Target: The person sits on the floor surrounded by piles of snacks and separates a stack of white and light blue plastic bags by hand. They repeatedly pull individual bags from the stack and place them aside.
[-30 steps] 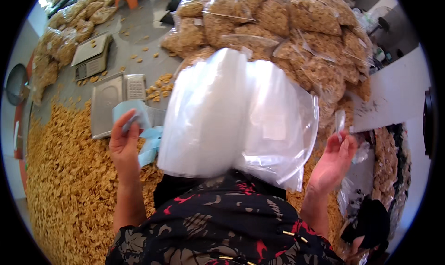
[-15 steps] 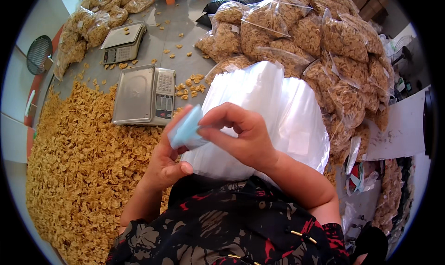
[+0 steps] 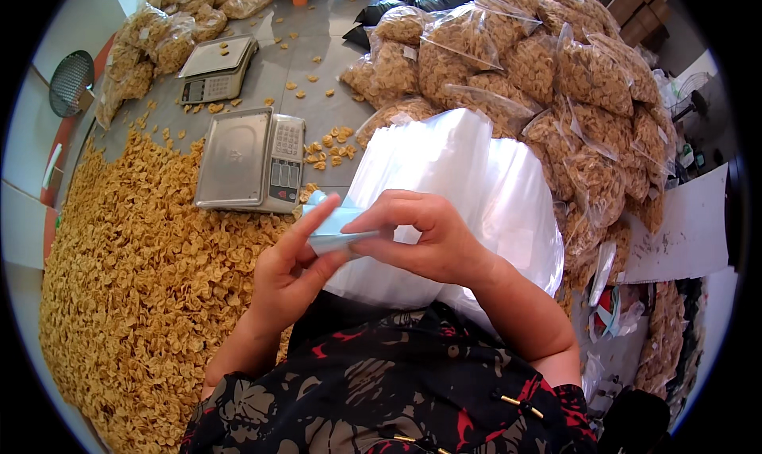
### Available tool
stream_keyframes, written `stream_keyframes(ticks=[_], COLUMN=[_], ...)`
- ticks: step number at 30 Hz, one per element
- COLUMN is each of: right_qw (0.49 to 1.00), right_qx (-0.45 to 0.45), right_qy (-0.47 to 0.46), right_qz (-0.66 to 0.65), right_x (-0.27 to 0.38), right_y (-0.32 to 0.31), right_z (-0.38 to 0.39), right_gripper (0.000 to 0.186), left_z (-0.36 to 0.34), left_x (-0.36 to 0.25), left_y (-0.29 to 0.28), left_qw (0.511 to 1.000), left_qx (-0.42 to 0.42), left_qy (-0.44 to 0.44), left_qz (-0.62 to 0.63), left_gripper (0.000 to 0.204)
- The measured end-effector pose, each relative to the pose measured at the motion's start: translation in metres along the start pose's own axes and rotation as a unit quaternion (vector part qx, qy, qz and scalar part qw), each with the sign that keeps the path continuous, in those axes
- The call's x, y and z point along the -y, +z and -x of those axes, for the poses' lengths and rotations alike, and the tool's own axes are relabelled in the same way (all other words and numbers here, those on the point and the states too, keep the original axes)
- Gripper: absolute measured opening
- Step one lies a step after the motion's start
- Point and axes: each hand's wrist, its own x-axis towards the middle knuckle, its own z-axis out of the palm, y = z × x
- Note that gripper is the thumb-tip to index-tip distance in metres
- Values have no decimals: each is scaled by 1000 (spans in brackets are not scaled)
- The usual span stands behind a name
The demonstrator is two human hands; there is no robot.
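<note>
Folded pale-blue sheet (image 3: 337, 230) pinched between our left hand (image 3: 290, 275) and right hand (image 3: 432, 244), scale (image 3: 250, 159) at 11 o'clock.

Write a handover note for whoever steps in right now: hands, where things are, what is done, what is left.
Left hand: holds a small pale blue folded item, thumb on top.
Right hand: fingertips pinch the same item from the right.
Stack of empty clear plastic bags: lies on the lap, under both hands.
Nearer digital scale: on the grey floor at the edge of the loose golden snack heap, pan bare. Second scale farther back.
Done: many filled snack bags piled behind the stack.
Left: a big loose heap is unbagged; no bag is open in hand.
</note>
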Motion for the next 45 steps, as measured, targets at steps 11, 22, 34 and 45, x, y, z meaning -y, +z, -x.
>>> stream_keyframes(ticks=[11,22,34,45], right_qw=[946,959,843,880], right_qx=[-89,106,-103,-443], right_qy=[-200,192,86,171], right_qz=[238,179,522,-26], right_x=[10,-22,-61,-37], right_y=[-3,-99,11,-2], right_z=[13,34,74,122], right_gripper=[13,22,68,10], left_z=[0,-25,-33,-36], left_x=[1,35,60,126], left_y=[4,-18,-8,32], left_qw=[992,973,967,991], left_qx=[9,-200,-226,-30], left_qy=[-20,17,-27,-81], left_qz=[-125,112,113,-98], left_gripper=[15,28,32,35])
